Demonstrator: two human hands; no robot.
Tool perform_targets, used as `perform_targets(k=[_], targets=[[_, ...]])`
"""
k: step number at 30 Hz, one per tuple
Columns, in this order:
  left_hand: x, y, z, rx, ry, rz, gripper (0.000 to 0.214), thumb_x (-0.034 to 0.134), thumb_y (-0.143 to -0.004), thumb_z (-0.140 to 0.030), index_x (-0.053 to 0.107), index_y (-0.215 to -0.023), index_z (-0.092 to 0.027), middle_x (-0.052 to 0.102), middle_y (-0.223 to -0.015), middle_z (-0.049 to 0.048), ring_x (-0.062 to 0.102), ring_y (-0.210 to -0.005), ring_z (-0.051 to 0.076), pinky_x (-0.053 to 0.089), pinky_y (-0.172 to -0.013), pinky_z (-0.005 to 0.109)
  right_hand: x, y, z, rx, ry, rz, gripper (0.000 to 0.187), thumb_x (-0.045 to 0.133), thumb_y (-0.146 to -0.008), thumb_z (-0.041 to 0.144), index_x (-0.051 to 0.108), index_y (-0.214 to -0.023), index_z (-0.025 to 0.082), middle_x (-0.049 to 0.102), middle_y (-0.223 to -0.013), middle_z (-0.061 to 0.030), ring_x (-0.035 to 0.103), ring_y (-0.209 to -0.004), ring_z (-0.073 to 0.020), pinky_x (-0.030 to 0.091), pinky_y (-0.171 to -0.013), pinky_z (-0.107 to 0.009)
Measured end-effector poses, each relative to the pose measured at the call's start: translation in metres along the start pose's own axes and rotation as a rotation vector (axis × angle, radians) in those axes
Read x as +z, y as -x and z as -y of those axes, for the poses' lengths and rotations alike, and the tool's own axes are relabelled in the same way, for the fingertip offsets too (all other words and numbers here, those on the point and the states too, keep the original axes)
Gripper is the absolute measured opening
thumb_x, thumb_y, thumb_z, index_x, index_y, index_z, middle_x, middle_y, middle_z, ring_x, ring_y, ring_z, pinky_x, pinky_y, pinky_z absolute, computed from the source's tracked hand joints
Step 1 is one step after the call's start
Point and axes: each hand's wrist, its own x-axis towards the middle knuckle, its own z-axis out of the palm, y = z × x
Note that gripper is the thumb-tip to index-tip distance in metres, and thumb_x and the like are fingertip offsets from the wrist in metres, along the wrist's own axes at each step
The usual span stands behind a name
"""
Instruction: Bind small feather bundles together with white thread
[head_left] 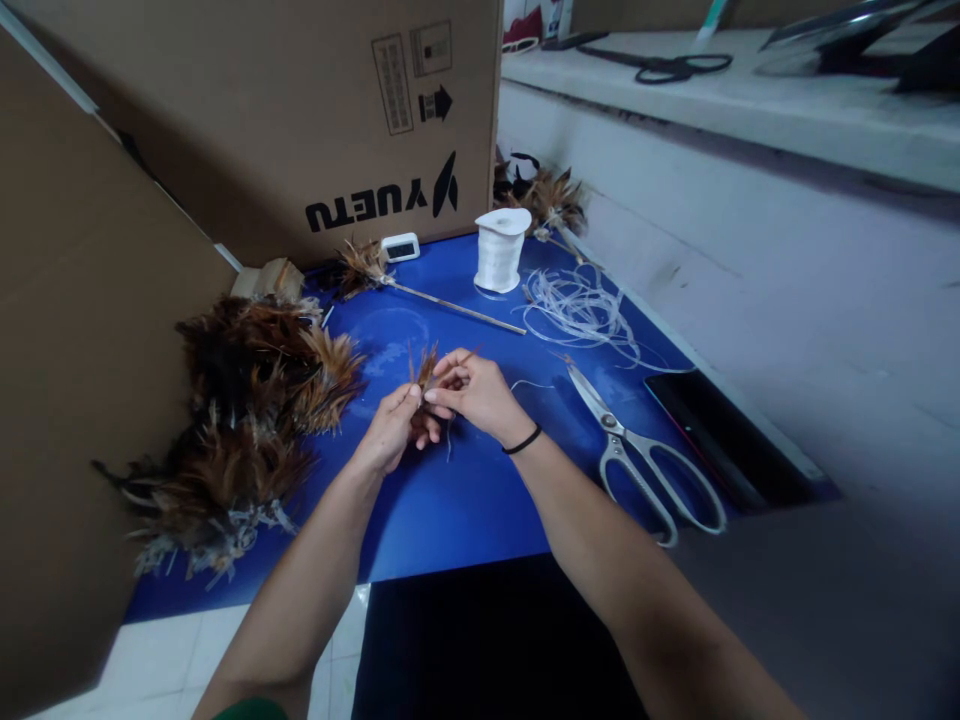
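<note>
A small bunch of brown feathers (427, 368) stands up from my left hand (391, 425), with the thumb and fingers closed on its base. My right hand (474, 395) meets it there, thumb and forefinger pinched at the bottom of the bunch. A thin reddish-brown feather tip shows above the right fingers. Below the hands hangs a pale strand (449, 440), and another thin strand (532, 384) lies to the right. What exactly the right fingertips grip is partly hidden. Large metal scissors (626, 435) lie on the blue table (457, 520), right of my right hand.
Feather bundles (262, 390) are heaped on the left. Behind my hands lie a feather-topped stick (457, 306), a white spool (499, 255), a small digital timer (400, 247) and tangled clear strips (577, 310). A phone (731, 435) lies by the wall. Cardboard (247, 120) stands behind.
</note>
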Motion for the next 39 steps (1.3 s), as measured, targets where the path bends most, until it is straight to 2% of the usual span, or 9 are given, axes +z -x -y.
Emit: perform_targets(k=[8,12,17,21,24,26,30,34,39], targets=[[0.002,0.001,0.0,0.022,-0.044,-0.027,0.045,0.051,-0.081,-0.058,0.053,-0.084,-0.013,0.064,-0.069,0.0054,0.049,-0.04,0.007,0.026,-0.032,0.016,0.005,0.002,-0.002,-0.036,0.062,-0.034,0.024,0.067,-0.064,0.016,0.054,-0.085,0.019,0.06,-0.067,0.0032,0.057,-0.058,-0.01,0.046,-0.058,-0.024],[0.002,0.002,-0.003,0.014,-0.061,-0.013,0.038,0.054,-0.082,-0.052,0.052,-0.079,-0.014,0.061,-0.067,0.0036,0.046,-0.041,0.006,0.024,-0.033,0.015,0.005,0.001,-0.006,-0.072,0.101,-0.046,0.026,0.067,-0.064,0.016,0.054,-0.087,0.02,0.059,-0.068,0.0036,0.057,-0.059,-0.0099,0.046,-0.059,-0.024],[0.002,0.003,-0.005,-0.029,-0.066,-0.054,0.032,0.059,-0.079,-0.045,0.051,-0.073,-0.015,0.052,-0.059,-0.0013,0.039,-0.038,0.003,0.017,-0.034,0.014,0.004,0.001,-0.007,-0.102,0.125,-0.008,0.028,0.067,-0.065,0.017,0.053,-0.089,0.02,0.059,-0.072,0.0031,0.057,-0.065,-0.0107,0.047,-0.065,-0.026],[0.001,0.002,-0.005,-0.053,-0.014,-0.067,0.034,0.063,-0.077,-0.046,0.049,-0.073,-0.015,0.045,-0.057,-0.0041,0.036,-0.041,0.002,0.02,-0.036,0.012,0.003,0.001,-0.008,-0.084,0.076,0.01,0.032,0.07,-0.062,0.018,0.051,-0.088,0.02,0.059,-0.073,0.0034,0.056,-0.065,-0.0101,0.048,-0.065,-0.026],[0.0,0.002,-0.005,-0.028,0.007,-0.063,0.035,0.064,-0.077,-0.046,0.047,-0.072,-0.015,0.04,-0.056,-0.0057,0.033,-0.041,0.001,0.021,-0.037,0.012,0.001,-0.001,-0.009,-0.033,0.045,0.018,0.038,0.075,-0.059,0.021,0.05,-0.087,0.019,0.059,-0.074,0.0031,0.056,-0.064,-0.0099,0.048,-0.062,-0.025],[0.0,0.003,-0.005,-0.004,0.013,-0.063,0.037,0.064,-0.077,-0.047,0.046,-0.07,-0.015,0.037,-0.056,-0.0063,0.031,-0.042,0.001,0.021,-0.038,0.011,0.0,-0.001,-0.008,0.066,0.041,0.028,0.041,0.078,-0.057,0.025,0.051,-0.087,0.019,0.058,-0.071,0.0031,0.054,-0.059,-0.0092,0.045,-0.054,-0.023],[0.001,0.004,-0.006,-0.007,0.031,-0.038,0.037,0.065,-0.076,-0.047,0.047,-0.07,-0.015,0.033,-0.056,-0.0069,0.03,-0.043,0.002,0.021,-0.038,0.012,-0.001,0.003,0.002,0.256,-0.095,0.157,0.037,0.077,-0.06,0.034,0.057,-0.085,0.016,0.056,-0.064,0.0027,0.044,-0.049,-0.0062,0.035,-0.042,-0.02],[-0.002,0.005,-0.007,-0.079,0.066,0.087,0.034,0.064,-0.077,-0.045,0.05,-0.073,-0.015,0.026,-0.054,-0.0084,0.022,-0.04,0.001,0.014,-0.037,0.013,-0.003,0.006,0.011,0.297,-0.321,0.26,0.038,0.078,-0.061,0.033,0.063,-0.09,0.014,0.059,-0.071,0.0006,0.046,-0.054,-0.0058,0.031,-0.042,-0.018],[-0.008,0.007,-0.007,-0.168,0.099,0.194,0.032,0.065,-0.077,-0.043,0.051,-0.075,-0.015,0.024,-0.052,-0.0092,0.021,-0.038,0.001,0.013,-0.037,0.015,-0.007,0.004,0.01,0.289,-0.354,0.295,0.035,0.078,-0.062,0.033,0.069,-0.092,0.015,0.06,-0.071,-0.0009,0.046,-0.057,-0.0063,0.026,-0.042,-0.018]])
